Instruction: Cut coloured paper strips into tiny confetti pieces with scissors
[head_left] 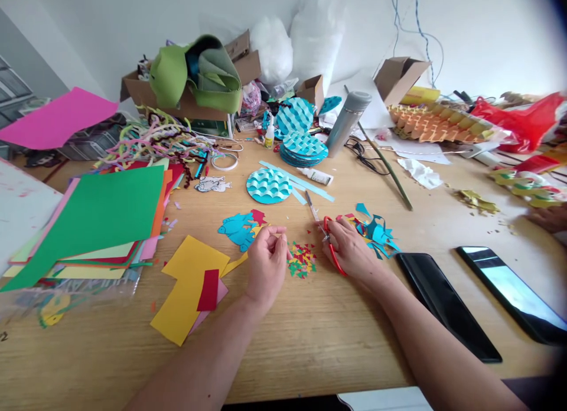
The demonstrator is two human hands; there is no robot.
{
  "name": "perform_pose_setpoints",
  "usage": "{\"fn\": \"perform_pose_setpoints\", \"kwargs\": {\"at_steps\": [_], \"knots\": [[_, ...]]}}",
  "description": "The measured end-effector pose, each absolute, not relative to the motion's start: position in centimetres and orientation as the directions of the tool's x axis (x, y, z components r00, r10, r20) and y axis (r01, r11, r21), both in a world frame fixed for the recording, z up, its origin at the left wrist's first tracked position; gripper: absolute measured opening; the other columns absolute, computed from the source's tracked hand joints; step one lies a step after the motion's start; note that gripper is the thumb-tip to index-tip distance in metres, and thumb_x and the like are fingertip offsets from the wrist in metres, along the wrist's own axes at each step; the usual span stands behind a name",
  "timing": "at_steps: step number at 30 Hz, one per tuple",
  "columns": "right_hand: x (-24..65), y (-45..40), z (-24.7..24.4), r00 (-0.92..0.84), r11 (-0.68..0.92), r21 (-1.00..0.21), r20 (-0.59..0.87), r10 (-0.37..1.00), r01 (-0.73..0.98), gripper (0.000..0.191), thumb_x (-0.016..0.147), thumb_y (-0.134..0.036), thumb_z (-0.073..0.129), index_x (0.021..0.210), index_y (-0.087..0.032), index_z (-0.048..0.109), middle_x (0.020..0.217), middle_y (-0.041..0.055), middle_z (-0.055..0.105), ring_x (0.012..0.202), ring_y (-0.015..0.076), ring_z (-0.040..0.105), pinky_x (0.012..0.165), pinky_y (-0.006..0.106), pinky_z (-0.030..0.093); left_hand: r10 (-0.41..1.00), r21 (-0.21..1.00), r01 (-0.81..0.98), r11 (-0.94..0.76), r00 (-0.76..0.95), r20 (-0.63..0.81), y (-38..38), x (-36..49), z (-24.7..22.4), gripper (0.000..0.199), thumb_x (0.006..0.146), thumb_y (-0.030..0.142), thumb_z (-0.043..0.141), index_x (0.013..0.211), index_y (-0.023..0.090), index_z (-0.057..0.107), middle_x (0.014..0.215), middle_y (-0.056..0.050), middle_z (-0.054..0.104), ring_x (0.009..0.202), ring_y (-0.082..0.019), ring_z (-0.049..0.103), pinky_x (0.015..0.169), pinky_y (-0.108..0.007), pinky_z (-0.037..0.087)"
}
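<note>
My left hand (268, 266) hovers with its fingers curled and the fingertips pinched together; whatever is between them, if anything, is too small to make out. Under my right hand (357, 254) is a pair of scissors (337, 263) with red handles, the fingers closed on it, resting at the table. Between the hands lies a small pile of red, yellow and green paper bits (302, 261). Blue paper fish cut-outs (239, 229) lie beyond my left hand. Yellow paper (188, 281) and a dark red paper piece (207, 291) are left of it. Blue paper scraps (380, 237) sit beyond my right hand.
A stack of coloured paper (119, 204) covers the left side. Ahead are a blue wavy paper disc (268, 185), a glue bottle (318, 176) and a grey flask (348, 124). Two phones, a black one (447, 305) and a lit one (509, 293), lie at right, near another person's hand (549, 219).
</note>
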State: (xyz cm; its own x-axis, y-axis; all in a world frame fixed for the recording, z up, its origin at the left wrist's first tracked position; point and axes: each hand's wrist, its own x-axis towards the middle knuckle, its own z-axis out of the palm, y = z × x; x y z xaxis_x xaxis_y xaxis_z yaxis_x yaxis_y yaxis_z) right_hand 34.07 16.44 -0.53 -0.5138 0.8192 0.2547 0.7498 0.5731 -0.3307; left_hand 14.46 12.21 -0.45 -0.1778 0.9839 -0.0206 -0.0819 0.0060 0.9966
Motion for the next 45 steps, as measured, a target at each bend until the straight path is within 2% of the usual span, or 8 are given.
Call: {"fn": "perform_pose_setpoints", "kwargs": {"at_steps": [6, 11, 14, 18, 24, 29, 38, 45], "knots": [[33.8, 15.7, 0.2, -0.558, 0.603, -0.389, 0.235, 0.796, 0.696, 0.017, 0.074, -0.009, 0.05, 0.087, -0.019, 0.054, 0.087, 0.0085, 0.063, 0.082, 0.0236, 0.052, 0.076, 0.035, 0.044, 0.98, 0.999, -0.054, -0.011, -0.2, 0.0, 12.7, 14.0, -0.9, 0.015, 0.085, 0.03, 0.053, 0.093, 0.018, 0.055, 0.053, 0.005, 0.054, 0.049, -0.01, 0.053, 0.05, -0.019, 0.04], [33.9, 15.1, 0.7, -0.514, 0.568, -0.524, 0.263, 0.816, 0.635, 0.015, 0.077, -0.009, 0.048, 0.086, -0.019, 0.056, 0.086, 0.0079, 0.064, 0.082, 0.021, 0.057, 0.074, 0.033, 0.046, 0.966, 0.999, -0.004, -0.037, -0.255, 0.034, 13.0, 13.5, -0.7, 0.014, 0.086, 0.029, 0.052, 0.094, 0.018, 0.055, 0.055, 0.004, 0.055, 0.053, -0.011, 0.056, 0.054, -0.021, 0.043], [34.1, 15.1, 0.6, -0.498, 0.549, -0.531, 0.252, 0.83, 0.646, 0.016, 0.075, -0.009, 0.05, 0.085, -0.018, 0.057, 0.083, 0.0081, 0.064, 0.081, 0.022, 0.056, 0.074, 0.034, 0.046, 0.958, 0.988, 0.126, -0.084, -0.263, 0.115, 13.0, 13.3, -0.5, 0.014, 0.087, 0.026, 0.049, 0.097, 0.018, 0.054, 0.067, -0.001, 0.063, 0.066, -0.014, 0.063, 0.062, -0.025, 0.047], [34.1, 14.9, 0.6, -0.541, 0.553, -0.563, 0.21, 0.814, 0.614, 0.012, 0.072, -0.009, 0.051, 0.078, -0.017, 0.058, 0.08, 0.007, 0.063, 0.071, 0.0184, 0.056, 0.066, 0.029, 0.045, 0.957, 0.902, 0.383, -0.198, -0.123, 0.262, 13.1, 13.3, -0.9, 0.02, 0.086, 0.012, 0.045, 0.104, 0.018, 0.052, 0.095, -0.009, 0.069, 0.098, -0.02, 0.062, 0.083, -0.035, 0.046], [34.4, 14.7, 0.9, -0.458, 0.476, -0.592, 0.194, 0.868, 0.651, 0.015, 0.075, -0.012, 0.051, 0.082, -0.017, 0.063, 0.078, 0.007, 0.063, 0.071, 0.0187, 0.058, 0.065, 0.028, 0.045, 0.955, 0.721, 0.646, -0.253, 0.046, 0.294, 13.2, 13.2, -1.8, 0.047, 0.069, -0.006, 0.045, 0.108, 0.017, 0.053, 0.094, -0.009, 0.071, 0.109, -0.025, 0.056, 0.093, -0.043, 0.04], [34.8, 14.6, 1.3, -0.497, 0.488, -0.619, 0.175, 0.85, 0.616, 0.014, 0.074, -0.013, 0.051, 0.079, -0.017, 0.064, 0.078, 0.0068, 0.064, 0.069, 0.0181, 0.059, 0.064, 0.027, 0.046, 0.956, 0.759, 0.593, -0.268, 0.069, 0.284, 13.0, 13.4, -1.5, 0.046, 0.069, -0.006, 0.042, 0.105, 0.02, 0.057, 0.083, -0.003, 0.072, 0.092, -0.021, 0.065, 0.089, -0.04, 0.044], [33.8, 13.4, 1.6, -0.704, 0.59, -0.612, 0.074, 0.706, 0.527, 0.015, 0.081, -0.013, 0.049, 0.072, -0.019, 0.059, 0.073, 0.0057, 0.059, 0.067, 0.017, 0.054, 0.062, 0.026, 0.042, 0.946, 0.771, 0.568, -0.287, 0.039, 0.323, 12.9, 13.5, -1.2, 0.046, 0.068, -0.006, 0.04, 0.102, 0.02, 0.058, 0.084, -0.002, 0.073, 0.092, -0.02, 0.065, 0.093, -0.039, 0.042], [33.0, 12.7, 1.7, -0.744, 0.642, -0.606, 0.118, 0.657, 0.47, 0.017, 0.082, -0.011, 0.05, 0.07, -0.02, 0.058, 0.071, 0.0047, 0.06, 0.063, 0.0155, 0.054, 0.059, 0.025, 0.041, 0.958, 0.829, 0.504, -0.244, -0.008, 0.287, 12.7, 13.7, -0.9, 0.04, 0.073, -0.003, 0.04, 0.102, 0.019, 0.057, 0.081, -0.003, 0.074, 0.086, -0.019, 0.067, 0.09, -0.037, 0.044]]}}
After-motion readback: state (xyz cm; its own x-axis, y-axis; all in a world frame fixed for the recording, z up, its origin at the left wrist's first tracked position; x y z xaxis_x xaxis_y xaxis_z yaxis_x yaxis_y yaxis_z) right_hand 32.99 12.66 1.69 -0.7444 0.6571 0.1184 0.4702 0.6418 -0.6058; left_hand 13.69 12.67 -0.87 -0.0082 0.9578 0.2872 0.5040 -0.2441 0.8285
